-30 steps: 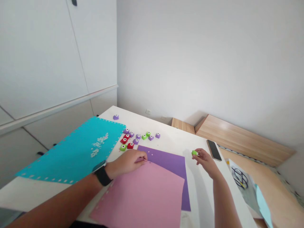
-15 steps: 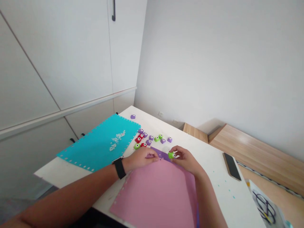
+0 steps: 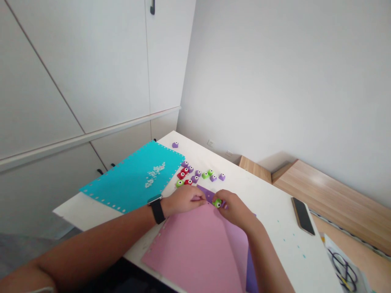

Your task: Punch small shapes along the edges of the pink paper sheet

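Note:
My left hand [image 3: 186, 199], with a dark watch on its wrist, pinches the far edge of a pink paper sheet [image 3: 195, 248]. Small holes run along the sheet's left edge. In my right hand [image 3: 235, 207] is a green paper punch [image 3: 217, 203], its white top facing up, close against the sheet's far edge. Whether its slot is around the paper I cannot tell. A purple sheet [image 3: 251, 264] lies under the pink one, partly covered. Just beyond my hands sit several small punches, among them a red punch [image 3: 181, 175] and a purple punch [image 3: 198, 173].
A turquoise sheet [image 3: 128, 183] with punched edges lies at the left, bearing a pile of pale paper bits [image 3: 154, 174]. On the white table's right side are a phone [image 3: 302, 215] and turquoise specks. Beyond the table stand wooden furniture [image 3: 330, 191] and white cabinets [image 3: 116, 61].
My right hand has turned the green punch and brought it left to the pink sheet's edge. My left hand keeps its pinch. The whole view has shifted slightly.

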Demonstrator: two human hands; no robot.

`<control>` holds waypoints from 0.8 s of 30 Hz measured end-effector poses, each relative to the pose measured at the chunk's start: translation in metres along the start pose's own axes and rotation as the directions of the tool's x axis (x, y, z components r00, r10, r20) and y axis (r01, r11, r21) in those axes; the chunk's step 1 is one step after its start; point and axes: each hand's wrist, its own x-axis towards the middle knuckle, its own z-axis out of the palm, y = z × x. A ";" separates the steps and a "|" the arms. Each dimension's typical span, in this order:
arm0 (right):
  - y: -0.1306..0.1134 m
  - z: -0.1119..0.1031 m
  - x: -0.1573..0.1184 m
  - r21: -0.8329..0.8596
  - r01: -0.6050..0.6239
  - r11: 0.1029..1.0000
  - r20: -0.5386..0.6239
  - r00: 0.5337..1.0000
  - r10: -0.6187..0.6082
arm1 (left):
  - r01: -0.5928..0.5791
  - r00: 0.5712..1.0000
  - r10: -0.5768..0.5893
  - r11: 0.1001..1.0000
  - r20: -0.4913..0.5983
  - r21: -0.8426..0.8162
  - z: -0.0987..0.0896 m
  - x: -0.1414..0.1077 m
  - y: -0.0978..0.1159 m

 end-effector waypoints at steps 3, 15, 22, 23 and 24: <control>-0.001 -0.002 0.000 -0.001 0.008 1.000 -0.001 1.000 -0.008 | 0.011 1.000 -0.011 1.000 0.001 0.018 0.001 0.000 -0.001; -0.007 -0.001 0.002 -0.031 0.038 0.999 0.022 0.999 -0.037 | 0.058 0.998 -0.060 0.997 0.029 0.056 0.001 -0.002 0.001; -0.010 -0.002 0.003 -0.034 0.044 0.998 0.043 0.998 -0.043 | 0.087 0.996 -0.086 0.996 0.031 -0.024 0.002 -0.002 0.000; -0.010 -0.003 0.004 -0.034 0.044 0.998 0.046 0.998 -0.042 | 0.093 0.995 -0.091 0.995 0.035 -0.042 0.002 -0.002 0.000; -0.010 -0.003 0.004 -0.035 0.044 0.998 0.049 0.998 -0.042 | 0.101 0.994 -0.099 0.993 0.040 -0.059 0.002 -0.001 0.000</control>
